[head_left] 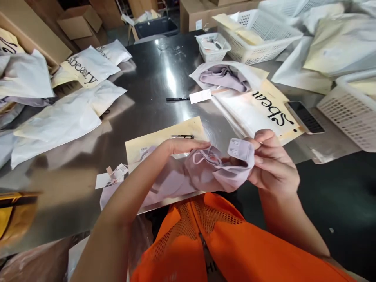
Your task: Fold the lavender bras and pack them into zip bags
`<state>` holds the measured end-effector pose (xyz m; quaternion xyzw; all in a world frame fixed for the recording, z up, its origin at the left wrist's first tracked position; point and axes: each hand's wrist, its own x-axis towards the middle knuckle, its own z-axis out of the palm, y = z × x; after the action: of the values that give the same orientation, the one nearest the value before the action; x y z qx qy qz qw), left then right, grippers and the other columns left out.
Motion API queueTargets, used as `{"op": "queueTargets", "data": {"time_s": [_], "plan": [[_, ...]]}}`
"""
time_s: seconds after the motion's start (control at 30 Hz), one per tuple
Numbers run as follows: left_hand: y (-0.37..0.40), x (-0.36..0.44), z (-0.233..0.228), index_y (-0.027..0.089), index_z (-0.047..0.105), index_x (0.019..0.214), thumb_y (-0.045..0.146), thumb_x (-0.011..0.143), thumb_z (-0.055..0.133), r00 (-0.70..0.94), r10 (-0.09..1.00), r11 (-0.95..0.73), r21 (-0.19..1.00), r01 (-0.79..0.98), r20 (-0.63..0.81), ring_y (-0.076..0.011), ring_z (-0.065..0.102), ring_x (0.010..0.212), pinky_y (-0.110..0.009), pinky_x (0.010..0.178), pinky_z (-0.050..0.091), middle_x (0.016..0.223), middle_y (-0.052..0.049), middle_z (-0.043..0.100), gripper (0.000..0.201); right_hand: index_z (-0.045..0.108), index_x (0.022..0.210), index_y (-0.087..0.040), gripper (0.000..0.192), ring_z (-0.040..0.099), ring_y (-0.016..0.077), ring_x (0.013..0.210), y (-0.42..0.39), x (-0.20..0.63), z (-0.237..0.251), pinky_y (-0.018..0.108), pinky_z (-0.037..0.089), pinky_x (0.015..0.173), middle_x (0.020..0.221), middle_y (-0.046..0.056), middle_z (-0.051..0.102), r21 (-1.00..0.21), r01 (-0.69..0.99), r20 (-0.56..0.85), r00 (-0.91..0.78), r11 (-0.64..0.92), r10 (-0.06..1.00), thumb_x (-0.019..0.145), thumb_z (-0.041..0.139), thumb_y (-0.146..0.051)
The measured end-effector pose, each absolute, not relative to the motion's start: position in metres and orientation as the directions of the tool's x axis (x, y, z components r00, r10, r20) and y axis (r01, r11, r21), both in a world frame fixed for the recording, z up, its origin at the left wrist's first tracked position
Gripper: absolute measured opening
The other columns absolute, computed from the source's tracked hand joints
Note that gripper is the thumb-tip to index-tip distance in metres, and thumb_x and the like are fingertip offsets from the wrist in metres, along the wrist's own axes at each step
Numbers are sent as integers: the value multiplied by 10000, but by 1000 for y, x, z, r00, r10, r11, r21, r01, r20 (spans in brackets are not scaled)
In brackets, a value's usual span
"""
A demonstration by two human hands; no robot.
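Observation:
A pale mauve bra [202, 172] lies partly on the table edge in front of me, its band raised at the right. My right hand [272, 162] pinches the end of that band, where the hook-and-eye strip [239, 149] shows. Over the bra's upper edge, my left hand [188, 146] rests with its fingers stretched out; the palm side is hidden. Beneath the fabric is a cream and white bag [164, 131], and a small pair of thread snips [183, 136] lies on it. Paper tags [113, 177] sit left of my left forearm.
A black marker [178, 99] and a white tag [200, 96] lie mid-table. Beyond my right hand are a printed bag [264, 111], a bag holding mauve fabric [226, 78] and a phone [305, 116]. White baskets [261, 51] stand at right; packed bags [64, 113] pile at left.

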<state>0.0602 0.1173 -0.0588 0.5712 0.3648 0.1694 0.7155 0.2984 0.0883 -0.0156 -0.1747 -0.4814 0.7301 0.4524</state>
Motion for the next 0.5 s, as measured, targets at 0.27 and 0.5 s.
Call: {"op": "queueTargets", "data": {"time_s": [0.27,0.5], "plan": [[108,79,-30,178,747,897,529,618,811,649,727,354,933,-74,-224,-297,675,911,-378,770,522,951,-143,722,453,628,981,-269,256,450,86,548,97,324,-41,190,397,501,715,-42,533,-946,-279,215,-153,166,965,777,781,-292],[105,82,-7,174,629,1219,672,735,644,675,607,447,882,147,-420,-134,434,363,-238,374,284,525,-18,587,694,599,960,-245,190,397,75,534,103,322,-50,178,322,463,755,-34,506,-962,-152,232,-29,225,972,853,696,-369]]}}
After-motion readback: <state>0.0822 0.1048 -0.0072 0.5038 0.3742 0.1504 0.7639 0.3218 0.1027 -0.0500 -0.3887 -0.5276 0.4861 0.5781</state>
